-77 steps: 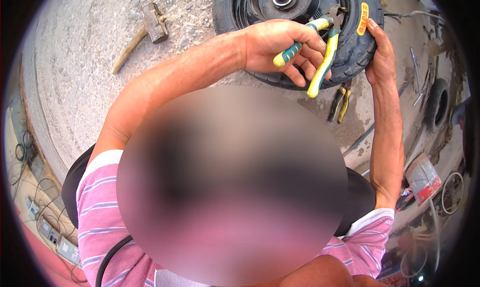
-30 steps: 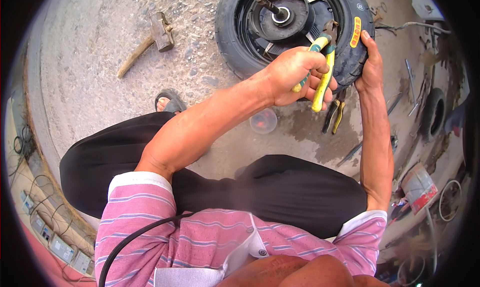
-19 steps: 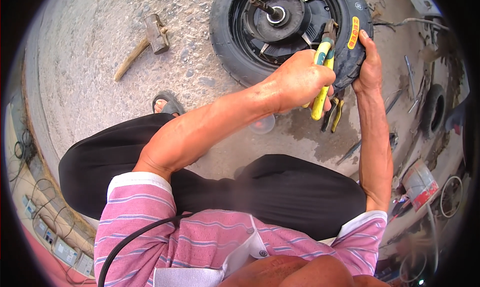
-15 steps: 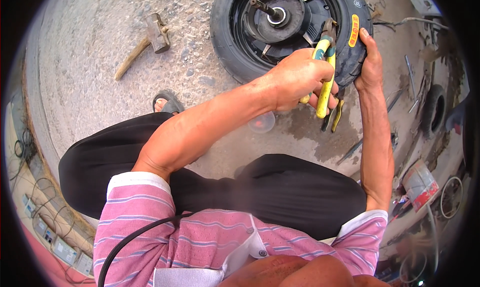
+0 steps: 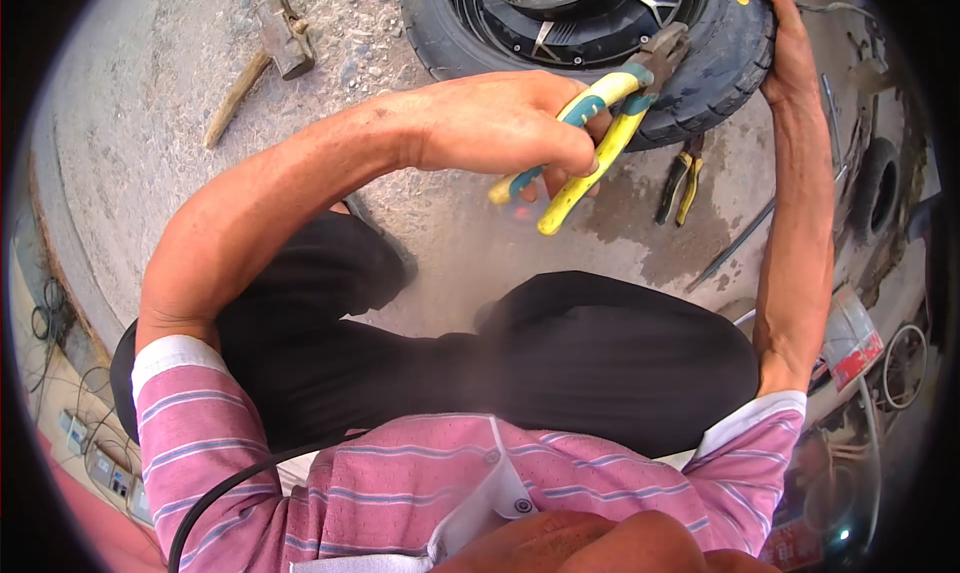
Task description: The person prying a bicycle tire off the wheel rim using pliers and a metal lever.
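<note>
My left hand (image 5: 500, 123) is wrapped around yellow-and-green pliers (image 5: 614, 145) above the near right edge of the black tyre (image 5: 715, 85), far side of the scene; my right hand (image 5: 790, 58) touches its right side, how tightly I cannot tell. Firm bracing should limit slipping.

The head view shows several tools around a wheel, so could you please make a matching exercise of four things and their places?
1. Hammer
2. Green-and-yellow pliers
3. Black-and-yellow pliers
4. Right hand

A. Against the tyre's outer edge
B. In the left hand
C. On the ground, toward the picture's left
D. On the ground, just below the tyre in the picture

Pairs: 1-C, 2-B, 3-D, 4-A
</note>
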{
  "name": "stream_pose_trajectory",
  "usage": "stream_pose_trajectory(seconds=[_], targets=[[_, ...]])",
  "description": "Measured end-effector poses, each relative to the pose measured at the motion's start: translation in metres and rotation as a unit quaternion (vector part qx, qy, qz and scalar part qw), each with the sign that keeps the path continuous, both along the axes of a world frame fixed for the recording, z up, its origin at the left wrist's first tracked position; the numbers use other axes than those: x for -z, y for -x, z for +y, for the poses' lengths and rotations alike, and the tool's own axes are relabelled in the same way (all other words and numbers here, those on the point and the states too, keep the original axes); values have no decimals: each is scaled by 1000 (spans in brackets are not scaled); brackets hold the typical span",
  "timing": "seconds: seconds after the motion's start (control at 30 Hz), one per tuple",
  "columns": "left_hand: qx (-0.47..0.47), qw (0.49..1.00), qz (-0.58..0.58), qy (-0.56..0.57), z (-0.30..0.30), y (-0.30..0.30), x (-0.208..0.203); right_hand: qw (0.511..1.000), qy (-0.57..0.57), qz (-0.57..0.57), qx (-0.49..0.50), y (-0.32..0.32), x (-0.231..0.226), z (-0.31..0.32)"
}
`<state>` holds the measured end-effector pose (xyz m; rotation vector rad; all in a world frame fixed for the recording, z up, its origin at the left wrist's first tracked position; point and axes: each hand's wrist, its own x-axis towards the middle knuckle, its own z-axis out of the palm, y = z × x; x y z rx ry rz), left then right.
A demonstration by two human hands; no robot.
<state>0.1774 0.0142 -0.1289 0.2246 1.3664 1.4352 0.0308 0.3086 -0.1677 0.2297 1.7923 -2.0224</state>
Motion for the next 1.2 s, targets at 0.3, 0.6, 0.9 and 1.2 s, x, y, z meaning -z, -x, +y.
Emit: stream_pose_trajectory(seconds=[0.3, 0.6, 0.9, 1.2], targets=[[96, 979, 154, 88, 2, -29, 29, 999, -32, -11, 10, 33, -4, -9], [41, 963, 265, 14, 64, -78, 67, 999, -16, -38, -10, 48, -1, -3], [-180, 778, 571, 189, 54, 72, -31, 998, 40, -18, -42, 43, 3, -3], [-164, 710, 587, 351, 89, 141, 9, 999, 37, -16, -36, 33, -1, -1]])
